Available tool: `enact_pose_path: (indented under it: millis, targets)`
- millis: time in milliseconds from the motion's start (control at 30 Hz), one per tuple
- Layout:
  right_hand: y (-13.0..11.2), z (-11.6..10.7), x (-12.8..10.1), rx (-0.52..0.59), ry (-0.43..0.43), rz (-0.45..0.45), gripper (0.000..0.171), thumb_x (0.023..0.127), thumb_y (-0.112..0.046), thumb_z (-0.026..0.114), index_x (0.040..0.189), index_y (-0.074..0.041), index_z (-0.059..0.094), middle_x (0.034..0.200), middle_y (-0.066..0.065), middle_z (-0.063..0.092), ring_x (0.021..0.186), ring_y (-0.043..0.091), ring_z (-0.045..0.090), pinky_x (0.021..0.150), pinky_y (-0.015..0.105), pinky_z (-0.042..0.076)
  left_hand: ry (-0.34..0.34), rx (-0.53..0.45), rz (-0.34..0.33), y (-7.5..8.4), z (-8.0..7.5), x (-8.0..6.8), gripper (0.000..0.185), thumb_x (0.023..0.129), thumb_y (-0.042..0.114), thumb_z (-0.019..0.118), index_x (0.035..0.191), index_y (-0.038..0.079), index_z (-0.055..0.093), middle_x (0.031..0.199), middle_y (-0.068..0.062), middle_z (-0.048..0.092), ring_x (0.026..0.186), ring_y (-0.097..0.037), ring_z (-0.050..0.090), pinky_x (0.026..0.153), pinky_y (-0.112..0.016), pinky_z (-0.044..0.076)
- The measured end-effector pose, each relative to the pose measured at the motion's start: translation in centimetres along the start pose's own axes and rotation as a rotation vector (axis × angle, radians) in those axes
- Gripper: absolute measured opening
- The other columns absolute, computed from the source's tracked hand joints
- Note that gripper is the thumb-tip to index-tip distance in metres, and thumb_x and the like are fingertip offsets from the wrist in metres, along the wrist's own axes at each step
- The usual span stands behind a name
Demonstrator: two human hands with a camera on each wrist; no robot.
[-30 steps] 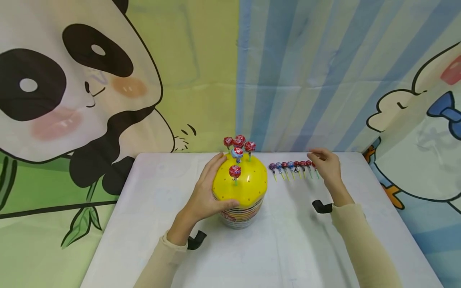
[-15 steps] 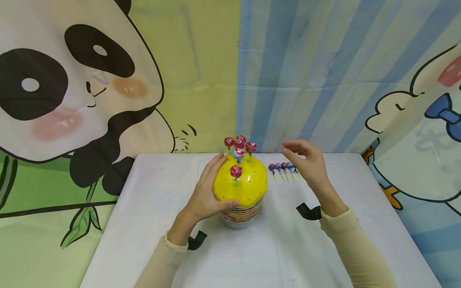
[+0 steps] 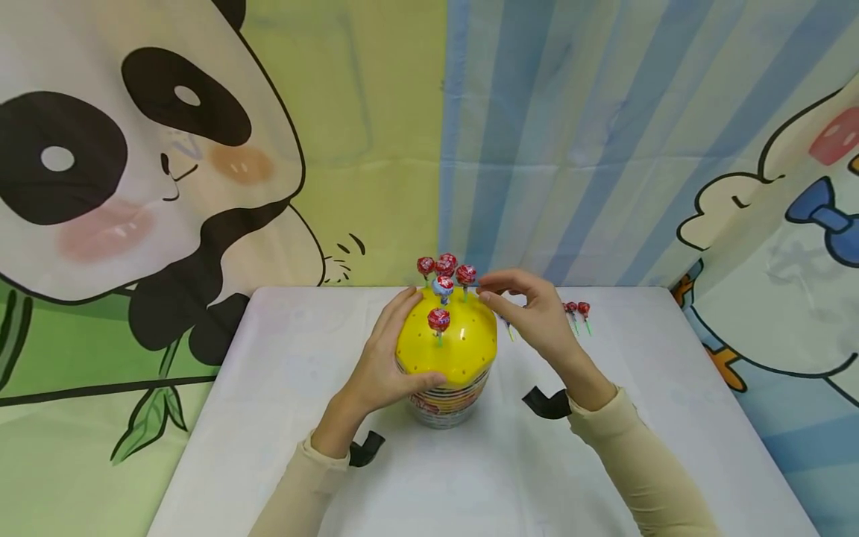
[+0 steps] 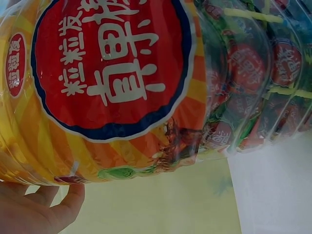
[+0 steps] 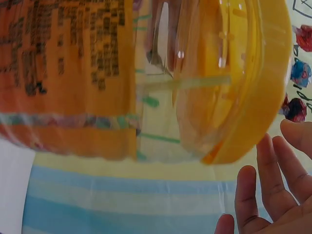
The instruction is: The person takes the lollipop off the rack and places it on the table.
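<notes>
A clear plastic candy jar with a yellow lid stands upright on the table, ringed by small holes on top. Several wrapped lollipops, among them a blue-and-red one and a red one, stick up from the lid. My left hand grips the jar from the left, thumb across the front edge of its lid. By the lid's right rim, close to a red lollipop, is my right hand; its thumb and fingers are spread, with nothing seen between them. Orange label wraps the jar.
Behind my right hand lies a row of loose lollipops, partly hidden, with a red one at its right end. The white table ends at a cloth backdrop printed with cartoon animals.
My right hand has moved left from the right end of the loose row to the lid's right rim, uncovering those red lollipops. My left hand and the jar have stayed in place.
</notes>
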State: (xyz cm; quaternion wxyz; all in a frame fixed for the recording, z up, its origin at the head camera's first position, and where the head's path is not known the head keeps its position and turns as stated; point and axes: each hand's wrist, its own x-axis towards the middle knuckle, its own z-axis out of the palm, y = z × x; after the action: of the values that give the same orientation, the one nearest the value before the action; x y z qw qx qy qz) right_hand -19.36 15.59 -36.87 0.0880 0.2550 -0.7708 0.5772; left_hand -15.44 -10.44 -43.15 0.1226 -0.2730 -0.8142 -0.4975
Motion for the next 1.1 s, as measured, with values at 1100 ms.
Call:
enact_pose_path:
  millis: [1100]
  targets:
    - [-0.5,0.8,1.0,-0.009,0.056,-0.111,0.015,0.096,-0.002,0.066,0.109,-0.006,0.072,0.102,0.004,0.069,0.098,0.021,0.059,0.091,0.042,0.047,0.005,-0.011,0.006,-0.2,0.1,-0.1,0.106,0.072,0.076,0.071,0.157,0.03,0.028,0.163,-0.001,0.021,0.144,-0.02,0.028,0.104,-0.051,0.043]
